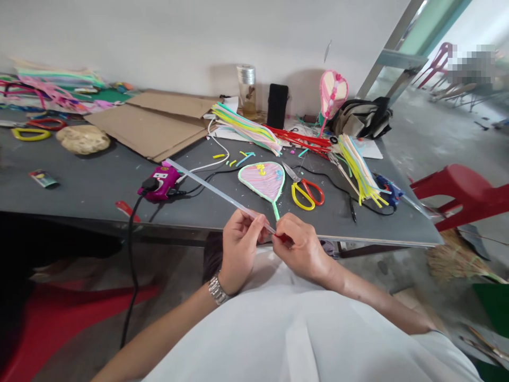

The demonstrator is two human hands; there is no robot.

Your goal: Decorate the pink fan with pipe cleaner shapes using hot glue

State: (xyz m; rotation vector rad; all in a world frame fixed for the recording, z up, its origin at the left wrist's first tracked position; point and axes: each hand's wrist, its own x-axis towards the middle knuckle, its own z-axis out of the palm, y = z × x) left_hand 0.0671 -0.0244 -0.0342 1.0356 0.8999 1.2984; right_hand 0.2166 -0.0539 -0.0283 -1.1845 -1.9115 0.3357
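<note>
Near the table's front edge my left hand is closed around a long, whitish translucent glue stick. The stick slants up to the left, its far tip above a purple power strip. My right hand pinches at the stick's lower end, with a small red thing between the fingers; most of it is hidden, so its kind is unclear. Just beyond my hands lies a heart-shaped fan of pink pipe cleaners with a green rim and handle. Scissors with yellow and red handles rest beside it.
Bundles of pipe cleaners, cardboard sheets, a bottle and a black phone-like object stand or lie toward the wall. A blue glue gun sits at right. A black cable hangs over the front edge. Red stools flank the table.
</note>
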